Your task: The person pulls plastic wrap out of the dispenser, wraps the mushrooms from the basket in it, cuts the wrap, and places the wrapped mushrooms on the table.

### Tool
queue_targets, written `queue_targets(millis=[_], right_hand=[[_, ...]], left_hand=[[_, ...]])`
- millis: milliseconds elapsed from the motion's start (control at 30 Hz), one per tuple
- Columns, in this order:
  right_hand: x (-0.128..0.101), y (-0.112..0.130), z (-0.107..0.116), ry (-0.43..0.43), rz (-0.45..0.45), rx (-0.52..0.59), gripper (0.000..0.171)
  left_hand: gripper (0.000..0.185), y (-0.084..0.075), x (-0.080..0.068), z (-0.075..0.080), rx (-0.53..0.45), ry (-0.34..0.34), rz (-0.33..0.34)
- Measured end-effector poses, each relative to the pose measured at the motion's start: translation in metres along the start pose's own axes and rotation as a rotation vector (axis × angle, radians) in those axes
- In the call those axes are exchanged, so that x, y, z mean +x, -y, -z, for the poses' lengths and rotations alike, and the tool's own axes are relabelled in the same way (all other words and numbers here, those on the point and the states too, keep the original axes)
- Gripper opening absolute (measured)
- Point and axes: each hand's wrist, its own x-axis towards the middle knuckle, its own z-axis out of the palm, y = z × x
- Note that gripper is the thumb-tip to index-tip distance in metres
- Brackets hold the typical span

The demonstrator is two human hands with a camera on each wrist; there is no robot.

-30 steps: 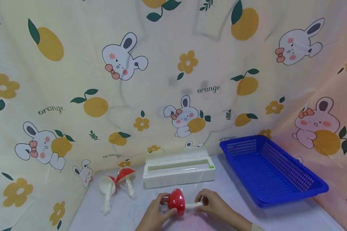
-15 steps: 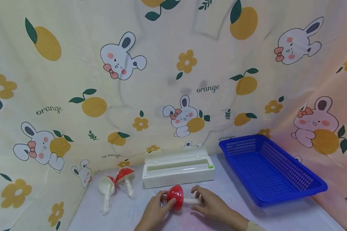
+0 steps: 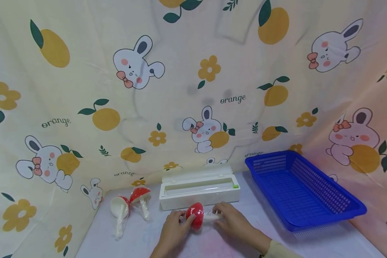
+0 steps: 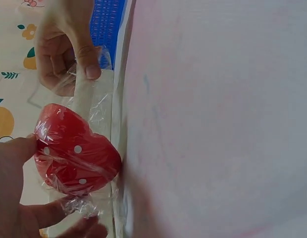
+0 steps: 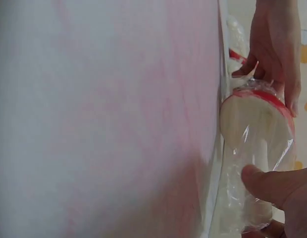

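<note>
A toy mushroom (image 3: 196, 216) with a red, white-dotted cap and a pale stem lies sideways between both hands, in front of the white box. Clear plastic film covers its cap in the left wrist view. My left hand (image 3: 174, 229) grips the cap, with the thumb on the red face and fingers behind. My right hand (image 3: 233, 224) holds the stem end; in the right wrist view its thumb (image 5: 270, 184) presses the film along the stem. Crumpled film bunches by the left fingertips in the left wrist view.
A white cling film dispenser (image 3: 200, 200) with raised lid stands behind the hands. Two wrapped toy mushrooms (image 3: 119, 211) lie at the left. A blue plastic basket (image 3: 296, 193) stands at the right. A patterned cloth (image 3: 177, 107) hangs behind the table.
Both hands and the mushroom have moved slightly away from the person, toward the dispenser. The right fingers spread half a second ago and are now closed around the stem again.
</note>
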Motion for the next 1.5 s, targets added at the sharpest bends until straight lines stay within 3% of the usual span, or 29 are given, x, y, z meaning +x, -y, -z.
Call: queue_targets(millis=[100, 233, 400, 600, 867, 1067, 1200, 1333, 1500], right_hand=[[0.004, -0.001, 0.002, -0.049, 0.019, -0.006, 0.028], [0.008, -0.003, 0.005, -0.084, 0.049, -0.012, 0.022], [0.012, -0.005, 0.008, -0.105, 0.041, 0.080, 0.019], [0.022, -0.010, 0.014, -0.119, -0.029, 0.217, 0.018], [0.033, -0.010, 0.021, -0.139, -0.048, 0.241, 0.021], [0.038, -0.010, 0.022, -0.142, -0.051, 0.248, 0.014], [0.043, -0.010, 0.022, -0.156, -0.050, 0.240, 0.011], [0.049, -0.009, 0.023, -0.201, -0.090, 0.222, 0.008], [0.052, -0.005, 0.028, -0.202, -0.138, 0.221, 0.007]], left_hand=[[0.056, -0.001, 0.001, 0.000, 0.027, -0.029, -0.016], [0.055, 0.000, 0.005, 0.000, -0.010, -0.023, -0.015], [0.054, 0.006, 0.010, 0.002, -0.137, 0.010, 0.009], [0.039, 0.013, 0.013, 0.014, -0.286, 0.060, -0.086], [0.056, 0.017, 0.025, 0.030, -0.291, 0.138, -0.156], [0.050, 0.019, 0.036, 0.028, -0.302, 0.045, -0.173], [0.062, 0.017, 0.042, 0.026, -0.276, 0.014, -0.190], [0.062, 0.013, 0.048, 0.028, -0.212, 0.069, -0.176], [0.055, 0.008, 0.053, 0.031, -0.236, 0.125, -0.146]])
